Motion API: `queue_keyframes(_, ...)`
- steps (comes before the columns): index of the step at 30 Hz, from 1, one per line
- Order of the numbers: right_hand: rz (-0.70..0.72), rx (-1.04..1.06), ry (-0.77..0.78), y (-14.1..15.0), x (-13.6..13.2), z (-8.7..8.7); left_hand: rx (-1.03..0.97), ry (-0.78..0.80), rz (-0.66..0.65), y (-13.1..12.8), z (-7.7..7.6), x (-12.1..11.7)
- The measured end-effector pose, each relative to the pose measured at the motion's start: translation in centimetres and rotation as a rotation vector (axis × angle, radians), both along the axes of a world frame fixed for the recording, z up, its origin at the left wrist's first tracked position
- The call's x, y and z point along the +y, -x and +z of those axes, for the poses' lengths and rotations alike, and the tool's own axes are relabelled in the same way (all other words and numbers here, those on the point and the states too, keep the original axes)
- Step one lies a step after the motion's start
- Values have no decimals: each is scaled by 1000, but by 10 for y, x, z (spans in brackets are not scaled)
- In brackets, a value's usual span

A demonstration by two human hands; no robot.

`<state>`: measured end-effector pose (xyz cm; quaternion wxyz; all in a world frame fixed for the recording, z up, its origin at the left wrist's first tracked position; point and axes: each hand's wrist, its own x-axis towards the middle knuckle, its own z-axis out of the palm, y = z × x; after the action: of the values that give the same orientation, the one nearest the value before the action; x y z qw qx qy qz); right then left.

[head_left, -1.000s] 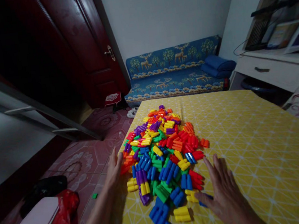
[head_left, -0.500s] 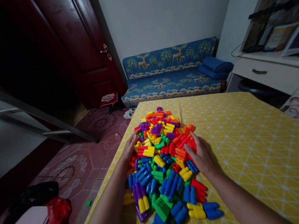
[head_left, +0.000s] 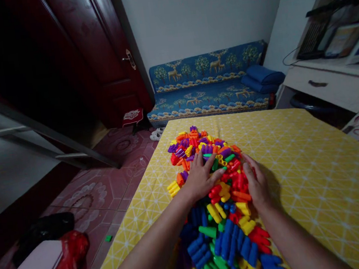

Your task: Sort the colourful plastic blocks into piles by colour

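Observation:
A long heap of plastic toy building blocks [head_left: 225, 239] in red, orange, yellow, green, blue and purple runs along the left part of the table. My left hand [head_left: 201, 176] lies over the middle of the heap, palm down, its fingers spread and touching blocks. Along the heap's right side, my right hand [head_left: 257, 182] stands on edge with the fingers stretched and the thumb apart, against red blocks [head_left: 239, 181]. Neither hand grips a block. Blocks beneath my left palm and forearm are hidden.
The table [head_left: 305, 171] wears a yellow patterned cloth. Beyond it stand a blue sofa [head_left: 194, 97] and a red stool [head_left: 133, 117]. A white drawer cabinet [head_left: 333, 85] is at right. On the floor at left lie a red bag [head_left: 72, 261] and a green block [head_left: 108, 238].
My left hand has moved right, from the heap's left edge onto its middle, and blocks there have shifted right. My right hand stays at the right side. The view has shifted slightly.

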<state>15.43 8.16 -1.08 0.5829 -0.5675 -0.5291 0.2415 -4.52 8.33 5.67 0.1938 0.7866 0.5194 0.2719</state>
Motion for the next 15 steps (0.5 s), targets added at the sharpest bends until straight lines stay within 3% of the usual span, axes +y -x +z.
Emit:
queue_keyframes(4,-25,60,-15,-9,8,-10,-93,-21,-236,1,26,3)
queue_keyframes(5,-37,84,-18,-10,9,-12,-162,-38,-225,9,31,10)
queue_keyframes(7,-80,132,-21,-10,10,-16,-290,-165,0,32,32,34)
queue_keyframes(10,-135,185,-20,-8,10,-16,-308,-347,386,78,11,82)
queue_keyframes(12,-120,196,-8,-7,10,-15,-261,-221,584,104,-13,113)
queue_keyframes(13,-110,197,0,-7,10,-14,-260,-99,613,112,-25,125)
queue_keyframes(15,-101,191,14,-6,9,-12,-259,-15,584,119,-45,141)
